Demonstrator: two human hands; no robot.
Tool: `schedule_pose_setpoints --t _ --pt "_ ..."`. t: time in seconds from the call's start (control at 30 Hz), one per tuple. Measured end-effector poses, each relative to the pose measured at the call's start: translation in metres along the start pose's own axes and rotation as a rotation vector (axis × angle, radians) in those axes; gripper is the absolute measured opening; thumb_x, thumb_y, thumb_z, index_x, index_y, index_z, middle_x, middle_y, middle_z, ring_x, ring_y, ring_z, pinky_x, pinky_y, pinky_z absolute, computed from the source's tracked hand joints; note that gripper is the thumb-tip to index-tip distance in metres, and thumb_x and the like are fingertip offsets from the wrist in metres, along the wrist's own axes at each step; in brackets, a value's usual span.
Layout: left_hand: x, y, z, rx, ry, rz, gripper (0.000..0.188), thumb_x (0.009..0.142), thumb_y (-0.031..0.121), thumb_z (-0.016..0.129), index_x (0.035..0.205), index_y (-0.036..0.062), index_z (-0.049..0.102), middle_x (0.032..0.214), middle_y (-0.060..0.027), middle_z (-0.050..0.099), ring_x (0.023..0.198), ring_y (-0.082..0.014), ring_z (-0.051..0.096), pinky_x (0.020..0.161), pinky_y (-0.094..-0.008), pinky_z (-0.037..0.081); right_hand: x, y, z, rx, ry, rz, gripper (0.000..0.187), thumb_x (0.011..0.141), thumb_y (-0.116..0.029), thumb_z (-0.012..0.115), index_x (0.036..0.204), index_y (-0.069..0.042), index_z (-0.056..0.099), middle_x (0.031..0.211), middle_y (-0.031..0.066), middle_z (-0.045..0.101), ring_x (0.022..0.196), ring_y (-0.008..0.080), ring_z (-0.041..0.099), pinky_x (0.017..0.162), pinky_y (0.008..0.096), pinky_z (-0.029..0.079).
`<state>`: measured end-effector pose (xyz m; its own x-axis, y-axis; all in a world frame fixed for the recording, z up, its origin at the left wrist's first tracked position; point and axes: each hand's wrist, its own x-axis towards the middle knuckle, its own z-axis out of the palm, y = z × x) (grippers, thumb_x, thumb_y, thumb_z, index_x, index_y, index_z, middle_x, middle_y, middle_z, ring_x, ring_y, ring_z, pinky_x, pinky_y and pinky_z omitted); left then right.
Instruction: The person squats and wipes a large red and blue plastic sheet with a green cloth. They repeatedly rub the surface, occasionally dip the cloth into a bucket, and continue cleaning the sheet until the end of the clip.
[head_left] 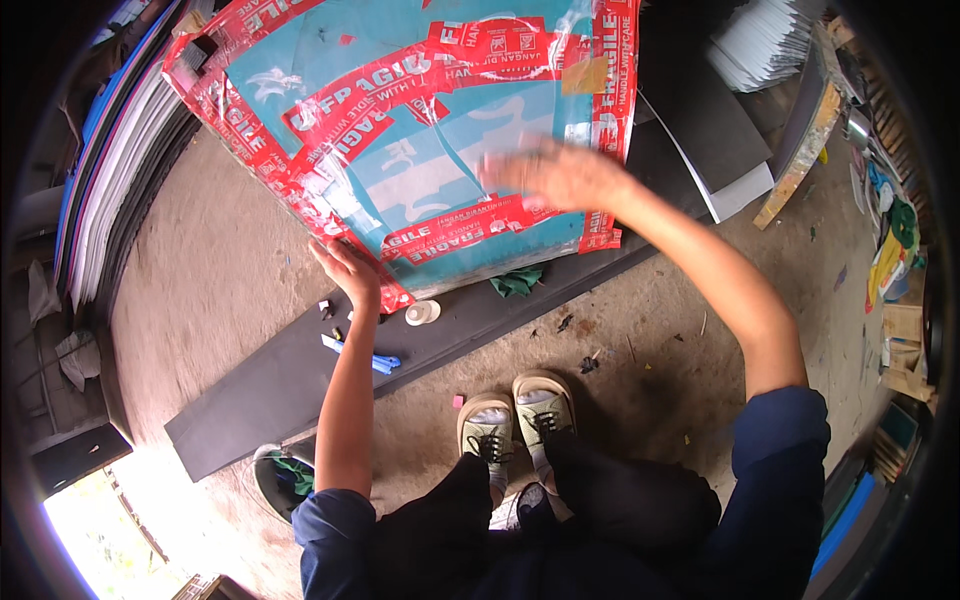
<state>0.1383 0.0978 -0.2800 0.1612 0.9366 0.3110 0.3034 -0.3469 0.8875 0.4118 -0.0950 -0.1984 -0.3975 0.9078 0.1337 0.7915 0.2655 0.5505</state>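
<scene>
A large flat teal package point(460, 240) stands tilted in front of me, bound with red printed tape and shiny clear wrap. At its lower left corner, my left hand point(347, 272) is closed on the edge, fingers against the taped side. My right hand point(565, 178) reaches across the package's face, fingers stretched out and blurred by motion, with nothing seen in it. Beneath the package lies a long dark board point(270, 385). On that board are a blue-handled cutter point(375, 357), a small whitish round item point(422, 312) and a dark green cloth point(517, 281).
Stacked sheets point(120, 190) stand along the left. A pile of white sheets point(765, 45) and a worn wooden-edged board point(800, 150) are at the far right. A dark bucket point(268, 480) holding green material sits by my left arm. Scraps litter the concrete floor point(660, 400).
</scene>
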Motion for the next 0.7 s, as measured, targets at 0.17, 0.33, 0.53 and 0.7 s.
schedule_pose_setpoints --t 0.17,0.33,0.53,0.7 --pt "-0.003 -0.006 0.004 0.017 0.054 0.078 0.060 0.096 0.036 0.034 0.130 -0.0129 0.026 0.078 -0.0153 0.051 0.070 -0.0228 0.047 0.070 -0.0343 0.041 0.038 -0.010 -0.021 0.270 0.320 0.843 0.076 0.087 -0.054 0.039 0.142 -0.007 0.017 0.149 0.0098 0.015 0.138 0.0234 0.015 0.110 0.0425 0.018" --pt "0.002 -0.012 0.007 0.092 0.117 0.239 0.057 0.096 0.033 0.034 0.130 -0.0117 0.027 0.075 -0.0149 0.051 0.067 -0.0218 0.048 0.064 -0.0339 0.041 0.012 -0.062 0.002 0.252 0.066 0.213 0.076 0.082 -0.051 0.048 0.142 -0.013 0.022 0.149 0.0022 0.019 0.137 0.0156 0.017 0.110 0.0372 0.018" --pt "0.000 0.004 0.004 -0.102 0.052 0.141 0.041 0.096 0.030 0.038 0.122 -0.0019 0.033 0.057 -0.0020 0.046 0.048 -0.0113 0.043 0.044 -0.0274 0.036 0.050 0.019 -0.031 0.208 0.462 0.941 0.074 0.085 -0.046 0.048 0.141 -0.005 0.021 0.147 0.0147 0.019 0.137 0.0291 0.016 0.107 0.0503 0.018" --pt "0.001 0.011 0.001 -0.183 -0.029 0.034 0.035 0.096 0.030 0.037 0.116 0.0013 0.037 0.056 -0.0048 0.047 0.048 -0.0141 0.045 0.045 -0.0316 0.037 0.096 -0.063 -0.019 0.439 0.138 0.230 0.079 0.079 -0.049 0.052 0.141 -0.008 0.024 0.148 0.0079 0.020 0.136 0.0194 0.020 0.110 0.0392 0.018"
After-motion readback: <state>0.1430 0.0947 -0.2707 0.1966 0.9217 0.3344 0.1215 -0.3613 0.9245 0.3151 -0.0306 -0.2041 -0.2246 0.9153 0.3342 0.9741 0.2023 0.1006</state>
